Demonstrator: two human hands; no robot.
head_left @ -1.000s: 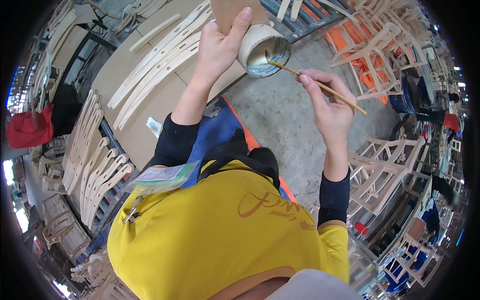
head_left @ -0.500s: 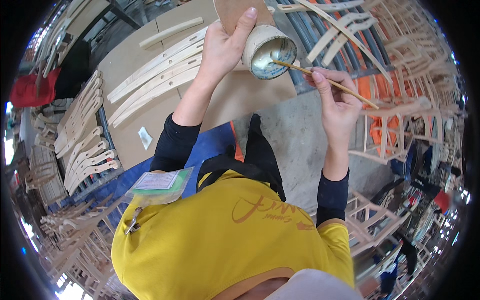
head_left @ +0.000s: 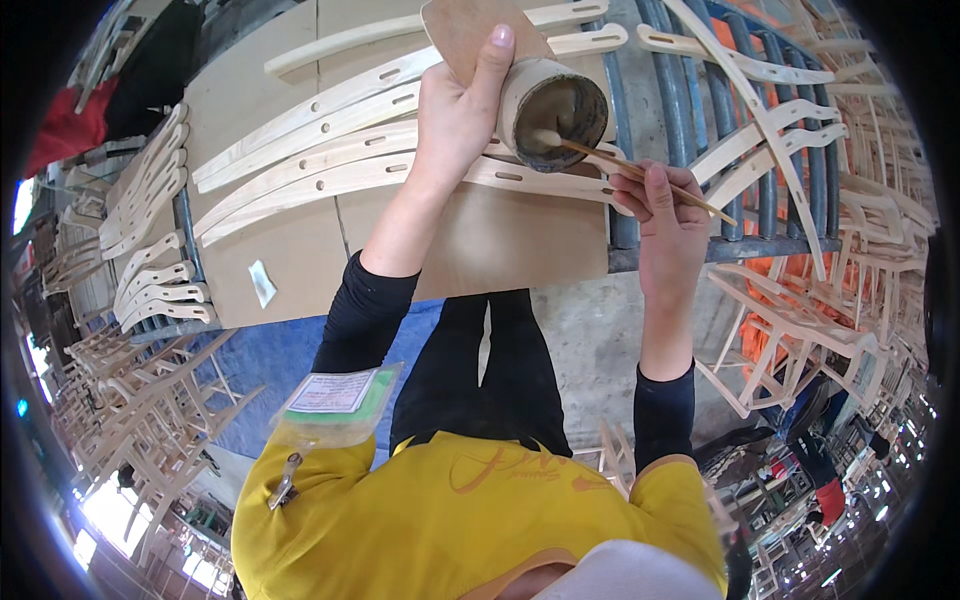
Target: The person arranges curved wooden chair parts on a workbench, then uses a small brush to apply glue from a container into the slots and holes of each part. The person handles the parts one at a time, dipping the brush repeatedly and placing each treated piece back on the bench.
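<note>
My left hand (head_left: 455,120) is closed round a round, crusted pale cup (head_left: 512,100) and a flat brown piece of board (head_left: 485,35), the thumb pressed on the board. The cup is tilted so its mouth faces me; its inside looks dark and stained. My right hand (head_left: 665,215) pinches a thin wooden stick (head_left: 610,158). The stick's far end is inside the cup, with a whitish blob at its tip. Just beyond and below the cup, curved wooden slats (head_left: 350,172) with slots and holes lie side by side.
Brown cardboard (head_left: 500,245) covers the worktop under the slats. A metal-barred rack (head_left: 760,190) at right carries more curved pieces. Stacked slats (head_left: 145,190) stand at left. Wooden frames (head_left: 790,320) crowd the right side. A small white scrap (head_left: 262,284) lies near the worktop's front edge.
My body has come closer to the worktop, and the slats now lie beneath the cup. White liquid seen in the cup before is mostly out of sight. Both hands keep their holds.
</note>
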